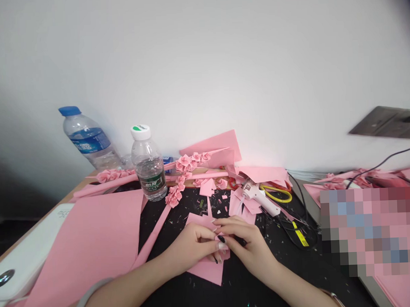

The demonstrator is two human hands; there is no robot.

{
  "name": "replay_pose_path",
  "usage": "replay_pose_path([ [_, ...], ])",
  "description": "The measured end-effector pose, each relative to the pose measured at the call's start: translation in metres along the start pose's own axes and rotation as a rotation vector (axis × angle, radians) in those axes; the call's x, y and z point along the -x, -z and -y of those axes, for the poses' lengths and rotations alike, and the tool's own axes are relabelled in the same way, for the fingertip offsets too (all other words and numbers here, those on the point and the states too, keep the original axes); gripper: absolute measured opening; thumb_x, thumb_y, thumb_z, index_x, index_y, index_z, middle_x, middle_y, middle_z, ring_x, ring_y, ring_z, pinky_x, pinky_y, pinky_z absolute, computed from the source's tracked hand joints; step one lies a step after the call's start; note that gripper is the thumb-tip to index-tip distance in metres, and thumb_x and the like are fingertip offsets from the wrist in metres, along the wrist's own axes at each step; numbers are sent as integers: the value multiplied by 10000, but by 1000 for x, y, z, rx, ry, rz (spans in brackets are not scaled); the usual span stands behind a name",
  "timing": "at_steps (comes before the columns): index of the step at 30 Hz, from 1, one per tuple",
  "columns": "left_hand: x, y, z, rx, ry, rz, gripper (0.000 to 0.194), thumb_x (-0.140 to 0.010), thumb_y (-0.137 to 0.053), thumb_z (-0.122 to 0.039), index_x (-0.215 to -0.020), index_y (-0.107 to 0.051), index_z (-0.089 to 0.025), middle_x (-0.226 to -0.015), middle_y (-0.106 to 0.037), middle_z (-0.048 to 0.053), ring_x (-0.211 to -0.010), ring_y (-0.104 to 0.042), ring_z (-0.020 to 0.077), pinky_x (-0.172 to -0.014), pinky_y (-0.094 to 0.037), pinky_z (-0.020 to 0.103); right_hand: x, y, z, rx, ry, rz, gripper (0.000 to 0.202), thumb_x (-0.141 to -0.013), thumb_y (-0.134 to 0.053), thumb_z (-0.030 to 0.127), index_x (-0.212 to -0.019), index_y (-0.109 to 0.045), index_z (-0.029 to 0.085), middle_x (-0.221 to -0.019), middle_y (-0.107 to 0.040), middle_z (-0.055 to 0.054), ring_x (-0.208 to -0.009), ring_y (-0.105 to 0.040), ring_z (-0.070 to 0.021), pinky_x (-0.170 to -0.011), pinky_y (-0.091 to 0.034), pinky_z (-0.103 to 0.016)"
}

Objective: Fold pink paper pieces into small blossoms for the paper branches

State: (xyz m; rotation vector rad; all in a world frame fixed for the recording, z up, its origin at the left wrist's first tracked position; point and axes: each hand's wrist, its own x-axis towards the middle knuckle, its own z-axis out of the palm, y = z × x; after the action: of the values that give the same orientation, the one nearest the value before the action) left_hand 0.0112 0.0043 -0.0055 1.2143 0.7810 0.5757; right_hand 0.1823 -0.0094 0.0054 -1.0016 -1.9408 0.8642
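Observation:
Near the middle of the black mat, my left hand [195, 246] and my right hand [247, 240] meet fingertip to fingertip. Between them both pinch a small piece of pink paper [223, 237], mostly hidden by the fingers. Under the hands lie larger pink paper squares [210, 273]. Behind them are paper scraps and loose pink paper flowers [221, 183]. A white glue gun [261, 198] rests just beyond my right hand, over more pink paper.
Two bottles, one blue-capped [90, 140] and one white-capped [148, 169], stand at the back left. Pink flower stems [174, 195], a large pink sheet [93, 240], yellow-handled scissors [278, 195], black cables [304, 212] and a white device [29, 247] lie around. A blurred patch covers the right side.

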Motion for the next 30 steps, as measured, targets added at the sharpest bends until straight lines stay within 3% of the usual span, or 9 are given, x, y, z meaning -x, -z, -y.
replay_pose_path([
  [9,1,0,-1,18,25,5,183,-700,-630,-272,-693,-711,-108,-685,-694,59,-643,-645,165,-633,-514,258,0,0,2,0,68,-10,153,-818,-530,129,-835,-655,216,-931,-667,-57,-876,-593,-183,-769,-484,-346],
  [15,1,0,-1,83,60,20,192,-677,-659,-278,-667,-699,-90,-637,-685,64,-564,-627,150,-595,-501,264,0,7,2,142,192,71,228,-841,-460,105,-956,-623,217,-1048,-621,-85,-932,-559,-197,-799,-464,-362],
  [21,3,3,-10,93,76,14,252,-707,-642,-343,-673,-682,-96,-586,-674,59,-531,-618,136,-531,-456,221,0,15,6,241,246,173,320,-781,-492,149,-1094,-548,180,-1179,-535,-130,-1008,-517,-236,-846,-430,-392],
  [30,4,5,-11,114,62,56,240,-703,-650,-336,-728,-675,-99,-650,-682,58,-591,-628,145,-581,-475,239,0,19,3,242,259,220,322,-804,-479,225,-1116,-541,174,-1226,-486,-133,-1061,-479,-249,-877,-400,-399],
])
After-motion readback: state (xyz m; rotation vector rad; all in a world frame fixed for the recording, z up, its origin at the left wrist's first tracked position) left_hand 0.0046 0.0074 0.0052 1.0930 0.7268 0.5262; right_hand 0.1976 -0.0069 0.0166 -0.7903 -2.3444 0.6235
